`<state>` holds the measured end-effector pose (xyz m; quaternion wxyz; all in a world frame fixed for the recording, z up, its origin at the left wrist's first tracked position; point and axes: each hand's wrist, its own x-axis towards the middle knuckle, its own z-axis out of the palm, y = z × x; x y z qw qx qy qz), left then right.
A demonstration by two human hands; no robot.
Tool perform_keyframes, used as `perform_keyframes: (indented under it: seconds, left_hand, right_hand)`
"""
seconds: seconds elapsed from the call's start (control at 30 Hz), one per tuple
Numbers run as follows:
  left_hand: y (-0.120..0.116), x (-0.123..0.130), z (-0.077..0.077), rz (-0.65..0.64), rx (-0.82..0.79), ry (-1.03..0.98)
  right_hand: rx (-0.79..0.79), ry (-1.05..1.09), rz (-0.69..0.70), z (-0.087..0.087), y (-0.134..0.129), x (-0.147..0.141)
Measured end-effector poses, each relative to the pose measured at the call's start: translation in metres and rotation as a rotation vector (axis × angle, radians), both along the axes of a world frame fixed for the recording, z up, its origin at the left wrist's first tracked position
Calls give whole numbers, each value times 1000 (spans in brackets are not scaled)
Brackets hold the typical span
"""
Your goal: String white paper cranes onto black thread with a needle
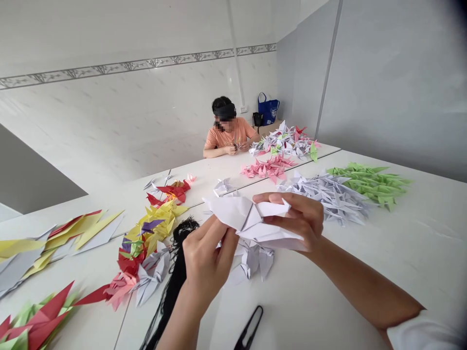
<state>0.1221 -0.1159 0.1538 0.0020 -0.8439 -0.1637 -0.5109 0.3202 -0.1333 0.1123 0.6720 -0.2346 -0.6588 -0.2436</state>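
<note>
Between my hands, above the table, is a white folded paper crane (233,212) with its wings partly spread. My left hand (209,260) pinches its lower left side between thumb and fingers. On the other side, my right hand (301,221) grips a narrow folded point and the right edge of the paper. Just below lie more white paper cranes (251,260), partly hidden by my hands. A black scissors-like tool (250,328) rests near the front edge, only its looped part showing. A bundle of black strings (178,257) runs beside my left forearm.
Yellow and red cranes (160,218) lie left of the strings, with flat folded papers (54,238) farther left. White cranes (328,194), green cranes (375,182) and pink cranes (268,167) are heaped beyond my right hand. Another person (231,131) sits across the table near a mixed pile (284,141).
</note>
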Motion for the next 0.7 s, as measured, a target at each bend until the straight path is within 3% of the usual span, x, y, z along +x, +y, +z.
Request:
perform_keyframes:
  seconds: [0.17, 0.37, 0.53, 0.7]
  left_hand:
    - [3, -2, -4, 0, 93, -18]
    - [1, 0, -4, 22, 123, -65]
    - [-3, 2, -7, 2, -69, -144]
    - [-3, -1, -12, -93, -190, -151]
  right_hand:
    - [-204, 111, 203, -4, -5, -2]
    - [-247, 112, 242, 1, -9, -3]
    - [-339, 135, 220, -4, -2, -3]
    - [-334, 121, 212, 8, -2, -5]
